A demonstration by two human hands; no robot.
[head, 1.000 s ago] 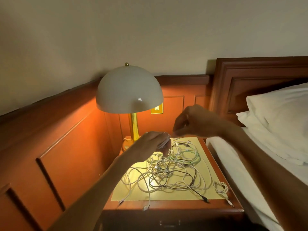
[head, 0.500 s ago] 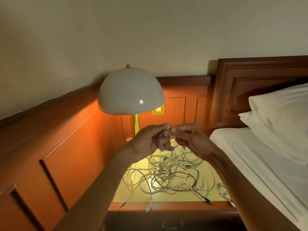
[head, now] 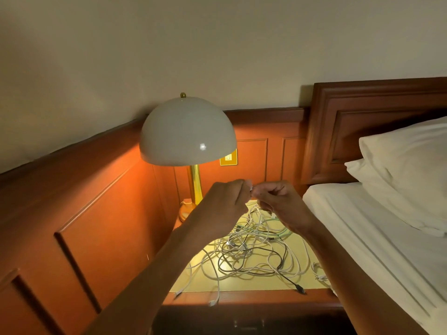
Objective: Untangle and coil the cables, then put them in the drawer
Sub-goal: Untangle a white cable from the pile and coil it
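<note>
Head view: the person is holding both hands raised above the nightstand (head: 242, 297), just in front of the stem of the lamp (head: 187, 131). The left hand (head: 225, 204) is curling its fingers and pinching a white cable (head: 251, 189) at the fingertips. The right hand (head: 278, 201) is meeting it from the other side, thumb and forefinger pinching the same lead, so the two hands are almost touching. Only a small bright bit of it is showing between them; whether a wound bundle is sitting inside the left palm cannot be told, as the back of the hand is covering it. Strands are trailing down from under the hands into the tangle of cables (head: 254, 250), which is lying on the yellow mat (head: 193, 284) on the nightstand top. The heap is mostly white leads, with a black cable (head: 285, 279) looping through the front and a pale green cable (head: 278, 229) toward the back. A small separate loop (head: 319, 274) is lying at the mat's right edge, beside the bed (head: 362, 226). The drawer (head: 249, 322) is showing dark under the top and appears closed. Judgement: the step in hand is untangling and coiling one white lead, and nothing is looking stored yet. The next move is calling for drawing that lead free of the heap without tightening the crossings, one hand anchoring while the other is feeding even loops.
</note>
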